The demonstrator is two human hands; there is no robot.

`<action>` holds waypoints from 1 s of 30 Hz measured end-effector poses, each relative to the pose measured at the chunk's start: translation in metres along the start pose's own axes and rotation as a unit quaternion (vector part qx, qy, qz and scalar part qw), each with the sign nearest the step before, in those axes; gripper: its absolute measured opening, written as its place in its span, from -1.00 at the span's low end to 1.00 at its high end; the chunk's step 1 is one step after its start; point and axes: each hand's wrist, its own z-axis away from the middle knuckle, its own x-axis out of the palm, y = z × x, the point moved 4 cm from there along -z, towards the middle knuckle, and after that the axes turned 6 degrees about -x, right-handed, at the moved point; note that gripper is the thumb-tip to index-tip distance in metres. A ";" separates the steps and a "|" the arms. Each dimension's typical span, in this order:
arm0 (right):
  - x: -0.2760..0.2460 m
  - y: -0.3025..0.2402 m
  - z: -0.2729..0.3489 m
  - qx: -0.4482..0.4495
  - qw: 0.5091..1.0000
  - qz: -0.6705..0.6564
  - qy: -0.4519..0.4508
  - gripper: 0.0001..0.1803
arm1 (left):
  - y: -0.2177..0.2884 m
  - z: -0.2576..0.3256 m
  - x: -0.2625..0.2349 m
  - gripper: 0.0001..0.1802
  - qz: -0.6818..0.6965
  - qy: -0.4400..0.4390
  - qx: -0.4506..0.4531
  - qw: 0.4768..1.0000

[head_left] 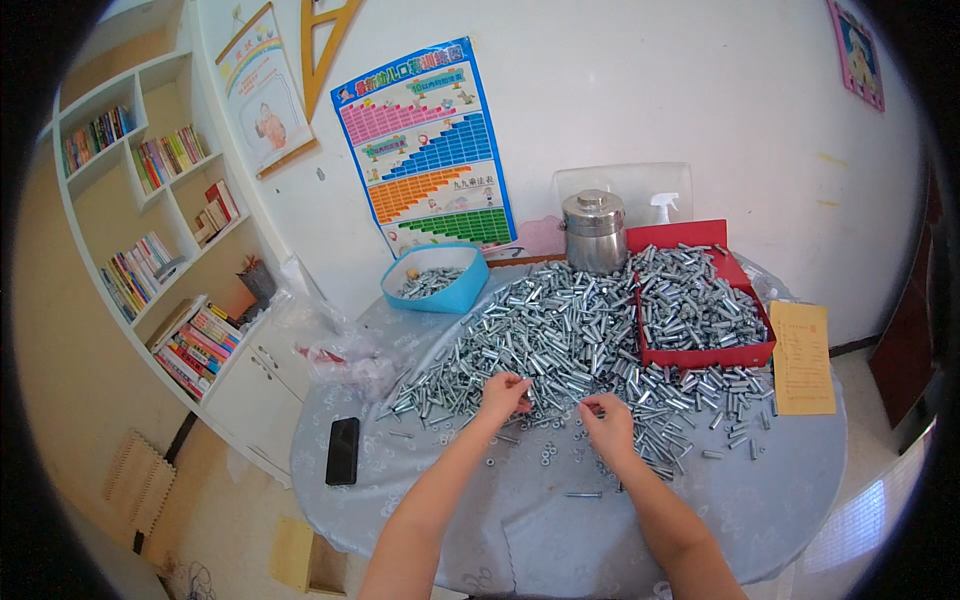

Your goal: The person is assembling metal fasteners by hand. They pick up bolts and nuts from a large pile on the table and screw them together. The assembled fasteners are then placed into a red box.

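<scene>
Two bare hands at one big pile of silver metal rods, too many to count.
The pile spreads over the middle and far part of one grey-clothed tabletop; the left hand and right hand are at its near edge, apart from each other. Each grip has fingers bent together; I cannot tell whether either holds a piece. Small metal rings, several, lie between and nearer. One red box of rods stands right, one blue bin far left, one steel canister far, one black phone left.
</scene>
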 end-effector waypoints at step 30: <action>0.001 0.008 -0.004 0.013 0.998 -0.065 0.000 -0.87 | 0.032 -0.004 -0.015 -0.82 -0.430 0.154 0.368 0.810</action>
